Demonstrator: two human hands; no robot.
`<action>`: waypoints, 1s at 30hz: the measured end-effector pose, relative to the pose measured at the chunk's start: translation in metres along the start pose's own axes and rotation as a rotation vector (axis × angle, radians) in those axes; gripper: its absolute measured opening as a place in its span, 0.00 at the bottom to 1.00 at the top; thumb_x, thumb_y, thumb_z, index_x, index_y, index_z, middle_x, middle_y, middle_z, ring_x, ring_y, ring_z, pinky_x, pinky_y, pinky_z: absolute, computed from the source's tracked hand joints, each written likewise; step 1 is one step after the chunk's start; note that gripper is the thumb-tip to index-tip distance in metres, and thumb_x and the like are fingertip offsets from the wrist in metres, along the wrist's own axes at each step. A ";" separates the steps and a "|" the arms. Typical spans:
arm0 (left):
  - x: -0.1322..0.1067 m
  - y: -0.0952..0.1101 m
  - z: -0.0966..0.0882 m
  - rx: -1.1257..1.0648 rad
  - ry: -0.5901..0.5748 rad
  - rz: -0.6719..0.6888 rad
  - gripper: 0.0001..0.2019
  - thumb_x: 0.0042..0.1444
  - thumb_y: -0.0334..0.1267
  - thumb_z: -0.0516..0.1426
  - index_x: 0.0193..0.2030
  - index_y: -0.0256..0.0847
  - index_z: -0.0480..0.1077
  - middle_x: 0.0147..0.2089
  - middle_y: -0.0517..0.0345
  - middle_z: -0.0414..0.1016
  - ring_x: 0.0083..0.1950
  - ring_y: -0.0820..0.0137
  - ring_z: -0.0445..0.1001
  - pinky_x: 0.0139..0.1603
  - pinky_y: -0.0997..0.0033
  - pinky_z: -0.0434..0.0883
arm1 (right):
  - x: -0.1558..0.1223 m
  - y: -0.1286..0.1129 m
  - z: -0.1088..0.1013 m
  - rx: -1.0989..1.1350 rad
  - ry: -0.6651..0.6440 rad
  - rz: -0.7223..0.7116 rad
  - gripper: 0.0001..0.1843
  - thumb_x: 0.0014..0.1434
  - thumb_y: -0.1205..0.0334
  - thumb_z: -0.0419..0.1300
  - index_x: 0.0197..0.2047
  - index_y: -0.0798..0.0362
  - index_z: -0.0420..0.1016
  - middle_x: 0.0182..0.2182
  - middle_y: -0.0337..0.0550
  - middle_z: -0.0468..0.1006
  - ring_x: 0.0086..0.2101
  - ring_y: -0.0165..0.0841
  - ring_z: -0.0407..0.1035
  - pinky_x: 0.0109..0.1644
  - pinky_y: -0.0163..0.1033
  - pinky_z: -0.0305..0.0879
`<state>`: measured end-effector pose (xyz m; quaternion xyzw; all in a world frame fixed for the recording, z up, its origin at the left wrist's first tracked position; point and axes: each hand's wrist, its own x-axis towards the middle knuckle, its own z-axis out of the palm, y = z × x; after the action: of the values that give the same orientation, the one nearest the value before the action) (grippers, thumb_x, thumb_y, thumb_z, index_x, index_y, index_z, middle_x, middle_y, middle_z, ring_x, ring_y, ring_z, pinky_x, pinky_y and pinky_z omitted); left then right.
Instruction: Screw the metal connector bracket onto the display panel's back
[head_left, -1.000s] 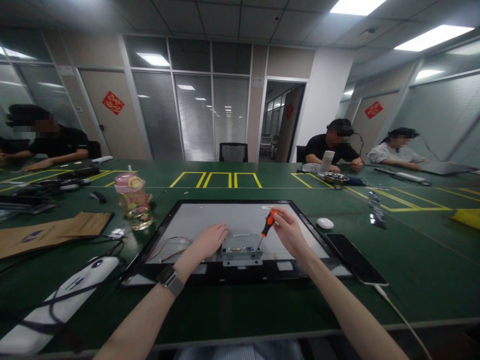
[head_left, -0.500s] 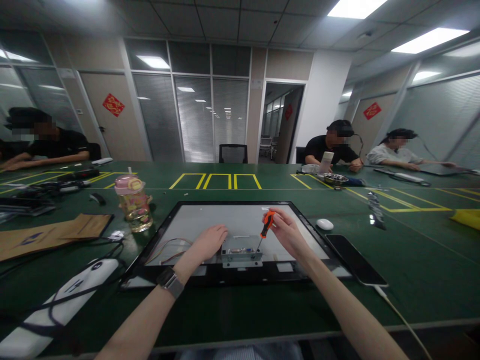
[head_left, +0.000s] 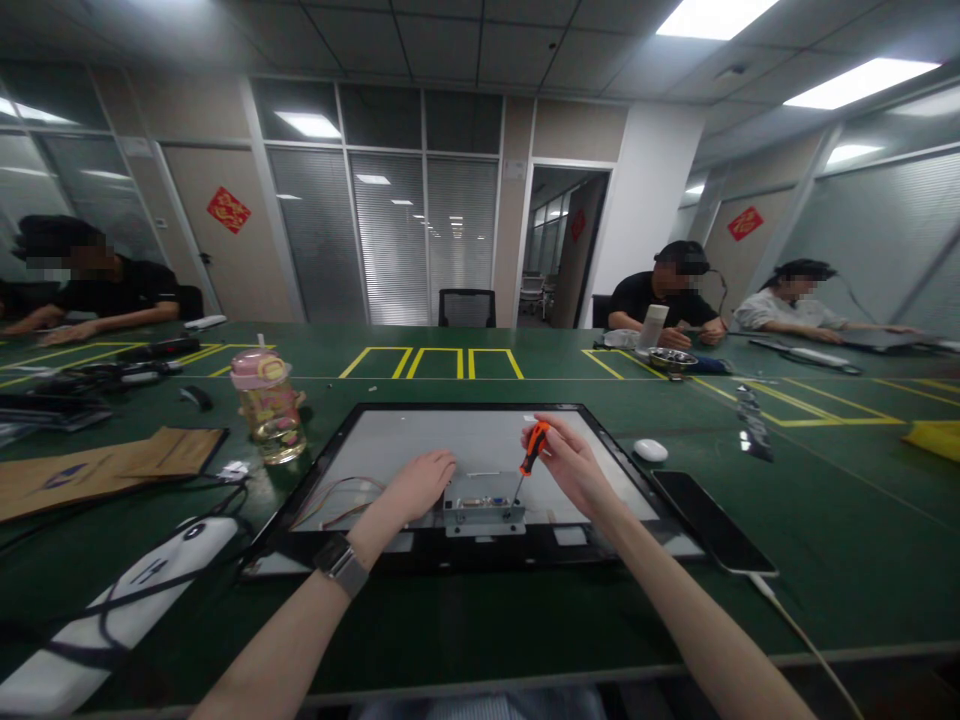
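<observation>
My right hand (head_left: 568, 460) grips an orange and black screwdriver (head_left: 535, 447), tilted with its shaft pointing down and left. Its tip meets the right end of a metal bracket (head_left: 484, 520) that carries a small circuit board with connectors. My left hand (head_left: 421, 482) is at the bracket's left end, fingers together and bent down against it; the fingertips are partly hidden. Beneath both hands lies a large flat display panel (head_left: 397, 432), grey with a black frame. Thin loose wires (head_left: 337, 492) rest on the panel, left of the bracket.
Left of the panel stand a drink bottle (head_left: 268, 410), a brown paper bag (head_left: 112, 468) and a white power strip (head_left: 127, 610) with black cables. On the right lie a white earbud case (head_left: 650, 450) and a phone (head_left: 712, 520) on a cable. Other people sit across the table.
Both hands, the screwdriver and the bracket stay in practically the same place. At the far left, a person's hands have shifted slightly.
</observation>
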<state>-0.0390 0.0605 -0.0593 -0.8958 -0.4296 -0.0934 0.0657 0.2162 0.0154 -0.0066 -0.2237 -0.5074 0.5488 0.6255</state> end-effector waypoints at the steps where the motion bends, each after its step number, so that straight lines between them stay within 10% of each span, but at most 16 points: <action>1: 0.000 0.000 0.000 -0.009 0.002 -0.003 0.17 0.63 0.33 0.41 0.52 0.34 0.65 0.57 0.44 0.66 0.58 0.64 0.65 0.57 0.61 0.62 | 0.000 0.000 0.000 -0.011 -0.010 -0.005 0.14 0.53 0.56 0.61 0.43 0.48 0.74 0.38 0.44 0.78 0.39 0.37 0.71 0.52 0.49 0.59; 30: 0.000 0.006 -0.010 -0.065 0.001 -0.025 0.17 0.64 0.34 0.40 0.52 0.35 0.65 0.56 0.45 0.67 0.57 0.65 0.66 0.56 0.61 0.63 | -0.001 0.008 -0.005 -0.167 0.065 -0.103 0.14 0.54 0.57 0.59 0.45 0.47 0.74 0.42 0.44 0.77 0.41 0.39 0.71 0.52 0.50 0.61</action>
<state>-0.0357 0.0552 -0.0502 -0.8919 -0.4376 -0.1085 0.0356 0.2167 0.0184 -0.0149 -0.2662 -0.5416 0.4644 0.6482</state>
